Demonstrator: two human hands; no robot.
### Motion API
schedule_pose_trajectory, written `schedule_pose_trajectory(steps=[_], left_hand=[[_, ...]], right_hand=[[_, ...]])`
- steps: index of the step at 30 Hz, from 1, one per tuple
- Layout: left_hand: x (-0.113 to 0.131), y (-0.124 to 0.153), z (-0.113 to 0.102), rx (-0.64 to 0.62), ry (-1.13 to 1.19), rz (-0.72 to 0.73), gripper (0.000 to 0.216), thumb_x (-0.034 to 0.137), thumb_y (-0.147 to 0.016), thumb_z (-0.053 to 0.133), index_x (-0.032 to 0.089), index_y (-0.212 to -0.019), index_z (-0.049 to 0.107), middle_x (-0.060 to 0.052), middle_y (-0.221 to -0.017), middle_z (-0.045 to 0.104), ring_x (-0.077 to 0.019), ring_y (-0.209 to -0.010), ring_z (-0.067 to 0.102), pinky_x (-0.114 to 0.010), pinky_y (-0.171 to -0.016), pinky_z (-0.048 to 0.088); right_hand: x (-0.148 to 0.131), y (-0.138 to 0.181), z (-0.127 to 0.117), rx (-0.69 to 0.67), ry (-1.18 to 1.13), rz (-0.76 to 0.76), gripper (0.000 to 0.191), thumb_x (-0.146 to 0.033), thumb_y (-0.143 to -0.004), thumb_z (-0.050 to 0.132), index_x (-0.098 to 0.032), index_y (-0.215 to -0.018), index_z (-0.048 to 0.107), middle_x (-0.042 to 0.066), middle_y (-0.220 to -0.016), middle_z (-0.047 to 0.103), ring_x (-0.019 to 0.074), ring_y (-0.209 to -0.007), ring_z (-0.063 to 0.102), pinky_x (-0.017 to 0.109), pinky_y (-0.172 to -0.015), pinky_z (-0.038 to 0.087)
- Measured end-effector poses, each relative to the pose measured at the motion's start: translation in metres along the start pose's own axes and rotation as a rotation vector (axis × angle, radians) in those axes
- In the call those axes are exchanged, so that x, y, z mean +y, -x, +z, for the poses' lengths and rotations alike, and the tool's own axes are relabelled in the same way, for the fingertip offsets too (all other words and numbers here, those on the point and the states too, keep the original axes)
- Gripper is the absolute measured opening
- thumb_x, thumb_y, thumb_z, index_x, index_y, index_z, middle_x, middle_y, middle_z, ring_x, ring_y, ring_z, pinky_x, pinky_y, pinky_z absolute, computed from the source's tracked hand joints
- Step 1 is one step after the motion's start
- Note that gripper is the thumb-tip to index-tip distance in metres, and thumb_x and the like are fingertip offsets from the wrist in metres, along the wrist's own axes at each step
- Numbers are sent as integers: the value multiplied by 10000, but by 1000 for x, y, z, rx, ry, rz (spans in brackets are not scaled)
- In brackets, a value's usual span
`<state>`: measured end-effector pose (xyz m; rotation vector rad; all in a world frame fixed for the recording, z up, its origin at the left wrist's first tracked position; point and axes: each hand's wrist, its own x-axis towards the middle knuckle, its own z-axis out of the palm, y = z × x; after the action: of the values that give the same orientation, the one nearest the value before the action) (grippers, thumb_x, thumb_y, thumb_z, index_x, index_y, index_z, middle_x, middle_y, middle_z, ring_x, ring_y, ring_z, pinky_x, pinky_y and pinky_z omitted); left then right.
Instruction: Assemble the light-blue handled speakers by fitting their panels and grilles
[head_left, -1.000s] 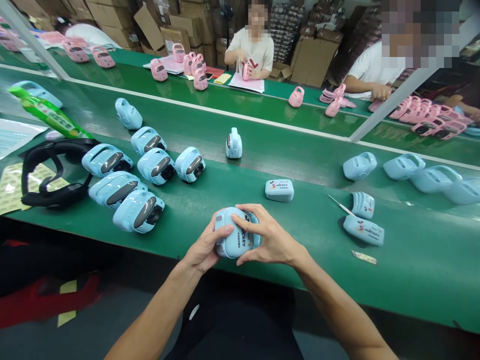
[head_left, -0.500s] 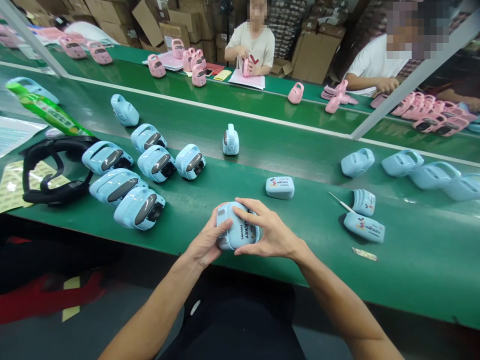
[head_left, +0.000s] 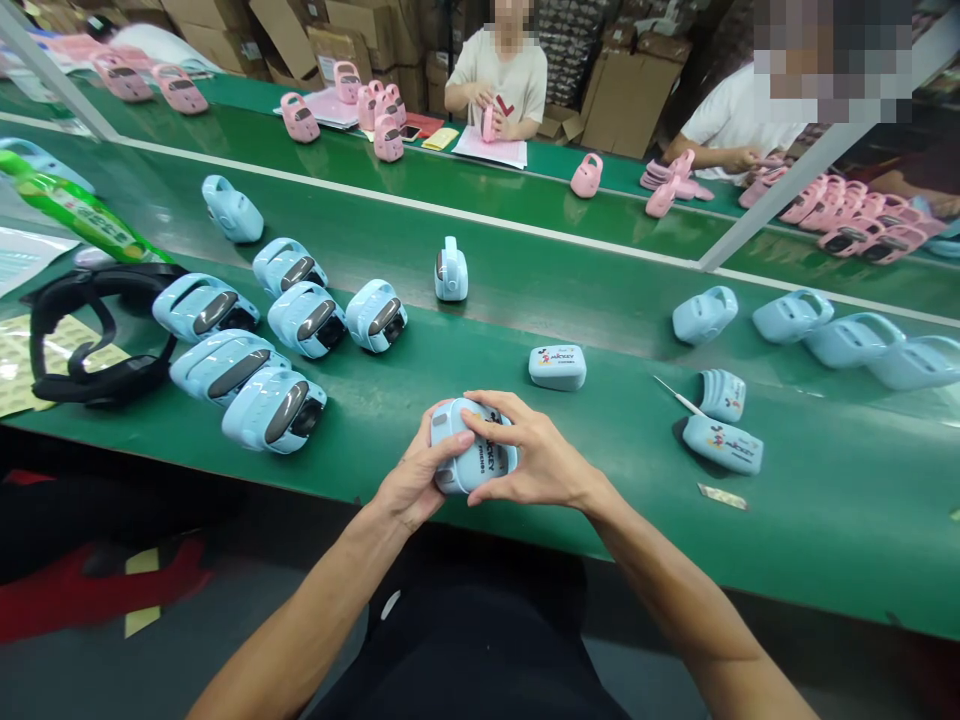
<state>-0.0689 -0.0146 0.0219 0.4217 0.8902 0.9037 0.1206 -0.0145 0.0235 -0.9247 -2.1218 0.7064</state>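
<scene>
A light-blue plastic device housing (head_left: 474, 462) printed with "Mickey Friends" is held between both hands over the front edge of the green table. My left hand (head_left: 420, 470) grips its left end, thumb on top. My right hand (head_left: 536, 455) clasps the right end, fingers on the far side and thumb on the near side. The underside is hidden. Beyond my right hand lies a separate printed light-blue cover (head_left: 557, 368). Farther right, another printed cover (head_left: 723, 445) rests beside a small stack of curved blue covers (head_left: 723, 396) and a thin white-handled pointed tool (head_left: 679, 397).
Several blue handled devices (head_left: 274, 410) stand at left, near a black headband-like frame (head_left: 101, 335) and a green bottle (head_left: 82, 215). One blue device (head_left: 451, 272) stands ahead; more blue housings (head_left: 705, 316) sit at right. Two people work with pink devices (head_left: 586, 176) across the line.
The view has shifted slightly, so the table's things appear a little farther left and higher. Both hands keep nearly the same hold on the blue housing.
</scene>
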Motion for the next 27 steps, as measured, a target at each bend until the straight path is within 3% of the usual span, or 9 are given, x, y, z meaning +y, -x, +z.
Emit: schedule_pose_trajectory(steps=[9, 14, 18, 21, 24, 27], left_hand=[[6, 14, -4, -101, -113, 67, 670, 264, -665, 889, 306, -1252, 569, -62, -1369, 639, -313, -1269, 594, -370, -962, 531], [5, 15, -7, -106, -140, 89, 694, 280, -653, 893, 321, -1262, 562, -59, -1326, 664, -313, -1235, 617, -356, -933, 532], [0, 16, -16, -138, -60, 144, 775, 286, -567, 925, 338, -1251, 562, -46, -1188, 721, -326, -1110, 681, -380, -883, 558], [-1, 22, -22, -185, -3, 148, 820, 278, -563, 911, 362, -1289, 540, -56, -1166, 728, -354, -1060, 702, -438, -883, 565], [-3, 28, -27, -187, 45, 106, 847, 272, -583, 885, 381, -1343, 525, -59, -1207, 715, -377, -1104, 686, -503, -943, 548], [-5, 29, -30, -161, 78, 87, 879, 282, -593, 868, 386, -1391, 513, -58, -1211, 718, -398, -1165, 658, -564, -1003, 516]], right_hand=[[-14, 3, 5, 19, 78, -175, 983, -535, -744, 846, -238, -1563, 389, 192, -1580, 444, 344, -1520, 342, 579, -1226, 326], [-16, 5, 7, -37, 102, -181, 1004, -549, -794, 799, -219, -1599, 299, 199, -1625, 370, 334, -1553, 262, 572, -1239, 289], [-17, 8, 7, 7, 100, -115, 1224, -622, -713, 831, -249, -1642, 127, 193, -1679, 243, 394, -1578, 102, 687, -1227, 151], [-17, 14, 3, 144, -22, 3, 1272, -636, -628, 878, -305, -1631, 170, 174, -1700, 177, 415, -1566, 154, 672, -1218, 222], [-19, 19, 3, 171, -152, 64, 1143, -591, -626, 901, -329, -1580, 329, 162, -1662, 298, 394, -1502, 358, 590, -1196, 355], [-22, 20, 5, 185, -201, 84, 1089, -589, -620, 905, -309, -1547, 407, 169, -1633, 352, 384, -1475, 410, 559, -1176, 399]])
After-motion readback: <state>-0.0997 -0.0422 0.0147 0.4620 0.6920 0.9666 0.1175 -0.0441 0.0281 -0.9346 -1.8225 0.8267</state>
